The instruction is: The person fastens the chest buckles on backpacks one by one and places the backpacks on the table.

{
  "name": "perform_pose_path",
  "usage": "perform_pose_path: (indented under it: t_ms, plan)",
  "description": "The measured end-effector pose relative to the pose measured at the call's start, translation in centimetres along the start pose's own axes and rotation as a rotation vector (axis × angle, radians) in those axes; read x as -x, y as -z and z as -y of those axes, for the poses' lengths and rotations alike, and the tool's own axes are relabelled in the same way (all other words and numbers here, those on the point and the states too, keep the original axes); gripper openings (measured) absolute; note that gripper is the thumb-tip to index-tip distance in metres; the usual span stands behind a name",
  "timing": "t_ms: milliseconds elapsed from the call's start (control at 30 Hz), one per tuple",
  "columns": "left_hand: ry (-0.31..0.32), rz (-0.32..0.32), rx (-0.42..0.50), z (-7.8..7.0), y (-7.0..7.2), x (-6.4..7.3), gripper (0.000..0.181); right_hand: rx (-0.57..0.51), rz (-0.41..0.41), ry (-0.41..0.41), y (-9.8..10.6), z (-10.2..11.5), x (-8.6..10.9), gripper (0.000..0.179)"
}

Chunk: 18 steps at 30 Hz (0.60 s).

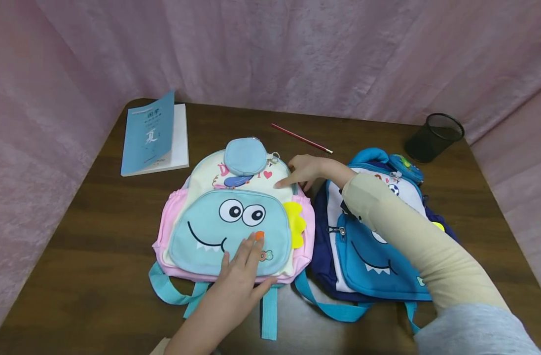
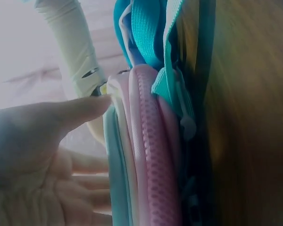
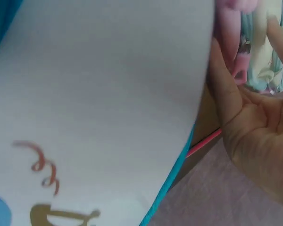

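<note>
A pink, cream and light-blue backpack (image 1: pixel 199 231) with a cartoon face lies front up on the table. My left hand (image 1: pixel 241 268) rests on its light-blue front pocket, fingers extended; the left wrist view shows the thumb (image 2: pixel 85 110) at the pocket's edge. My right hand (image 1: pixel 307 170) is at the bag's upper right side. One digit lies over the cream front while the others reach down along the side. Near that hand, a pink zipper pull (image 3: pixel 242 68) hangs in the right wrist view; I see no fingers pinching it.
Right of it, partly under my right forearm, lies a dark-blue backpack (image 1: pixel 372 261). Behind them are a red pencil (image 1: pixel 301 138) and a black mesh pen cup (image 1: pixel 432 138). A blue book (image 1: pixel 148 133) with its cover lifted lies back left. Teal straps (image 1: pixel 269 313) trail toward the front.
</note>
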<state>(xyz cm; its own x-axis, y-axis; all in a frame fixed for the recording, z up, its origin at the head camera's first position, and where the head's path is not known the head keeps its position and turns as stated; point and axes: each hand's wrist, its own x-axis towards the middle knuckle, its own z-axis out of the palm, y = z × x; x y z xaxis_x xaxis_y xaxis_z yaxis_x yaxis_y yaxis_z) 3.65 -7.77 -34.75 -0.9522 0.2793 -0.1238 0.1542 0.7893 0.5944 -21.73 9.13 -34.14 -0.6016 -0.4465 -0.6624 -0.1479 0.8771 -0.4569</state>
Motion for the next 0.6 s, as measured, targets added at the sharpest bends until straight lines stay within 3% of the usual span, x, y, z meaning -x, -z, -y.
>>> perform_pose_path:
  t_ms: [167, 333, 433, 600]
  plan:
    - [0.023, 0.080, -0.087, -0.1, -0.3, -0.5, 0.072, 0.026, 0.031, 0.029, -0.7, 0.3, 0.5, 0.065]
    - [0.034, 0.133, -0.099, 0.2, -0.2, -0.7, 0.084, 0.068, 0.005, 0.063, -1.0, 0.5, 1.6, 0.058]
    - [0.023, 0.153, -0.104, 0.3, -0.2, -0.6, 0.087, 0.082, -0.100, 0.074, -1.0, 1.0, 2.8, 0.060]
    - [0.016, 0.150, -0.137, 0.2, -0.4, -0.8, 0.096, 0.045, -0.352, 0.126, -1.9, 1.9, 5.3, 0.061]
